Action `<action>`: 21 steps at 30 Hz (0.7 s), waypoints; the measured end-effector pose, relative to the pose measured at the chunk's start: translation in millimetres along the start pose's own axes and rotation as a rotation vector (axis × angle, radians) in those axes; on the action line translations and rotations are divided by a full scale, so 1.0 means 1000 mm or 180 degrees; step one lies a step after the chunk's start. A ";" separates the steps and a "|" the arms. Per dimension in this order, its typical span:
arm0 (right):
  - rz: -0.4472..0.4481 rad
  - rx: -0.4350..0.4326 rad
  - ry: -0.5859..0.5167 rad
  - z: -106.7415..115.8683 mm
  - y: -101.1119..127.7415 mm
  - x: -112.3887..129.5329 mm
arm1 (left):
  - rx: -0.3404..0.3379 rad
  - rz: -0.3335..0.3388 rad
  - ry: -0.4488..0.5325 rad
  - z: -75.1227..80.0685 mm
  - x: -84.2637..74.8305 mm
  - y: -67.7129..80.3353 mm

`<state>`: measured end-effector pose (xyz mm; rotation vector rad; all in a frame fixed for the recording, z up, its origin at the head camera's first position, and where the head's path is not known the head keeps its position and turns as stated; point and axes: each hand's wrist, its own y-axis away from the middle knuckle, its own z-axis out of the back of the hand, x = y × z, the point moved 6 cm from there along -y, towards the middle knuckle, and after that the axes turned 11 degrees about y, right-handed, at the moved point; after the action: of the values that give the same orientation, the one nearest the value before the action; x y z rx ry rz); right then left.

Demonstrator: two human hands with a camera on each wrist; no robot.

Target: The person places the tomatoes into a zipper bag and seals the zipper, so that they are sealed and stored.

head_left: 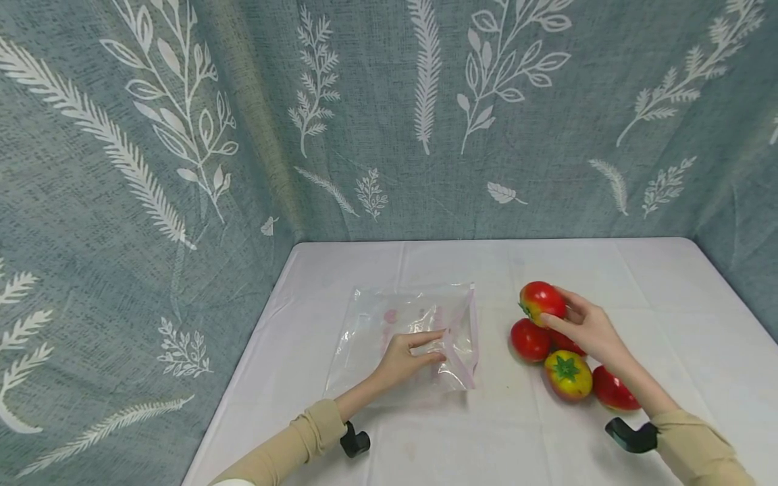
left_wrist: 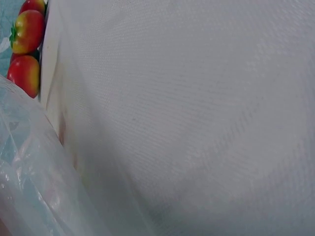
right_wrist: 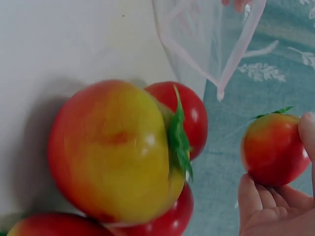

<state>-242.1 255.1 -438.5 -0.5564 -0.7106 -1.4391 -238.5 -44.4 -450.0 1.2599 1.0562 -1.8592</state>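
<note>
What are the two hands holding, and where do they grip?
The right hand grips a tomato around its side. The left hand pinches the clear plastic bag near its open edge.

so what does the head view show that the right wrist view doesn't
Only the head view shows the left hand pinching the clear bag near its open edge, the leaf-print backdrop in full, and five tomatoes in all. Only the right wrist view shows the yellow-red tomato close up, its green calyx sideways. Both show the right hand gripping a tomato, the bag's pink-edged mouth and the white tablecloth.
</note>
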 end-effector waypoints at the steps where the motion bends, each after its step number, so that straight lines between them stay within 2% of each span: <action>1: 0.0010 0.0004 -0.0005 -0.001 0.000 0.001 | 0.0001 0.0006 0.0005 0.000 0.000 0.000; 16: 0.0182 0.0101 -0.0193 -0.022 -0.001 0.016 | -0.0004 0.0075 0.0013 0.000 0.000 0.001; 21: 0.0194 0.0108 -0.0116 -0.029 -0.001 0.020 | -0.0005 0.0062 0.0015 0.000 0.000 0.002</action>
<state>-240.1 220.3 -443.5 -0.5746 -0.7397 -1.3608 -237.3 -45.4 -450.2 1.2701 1.0441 -1.8411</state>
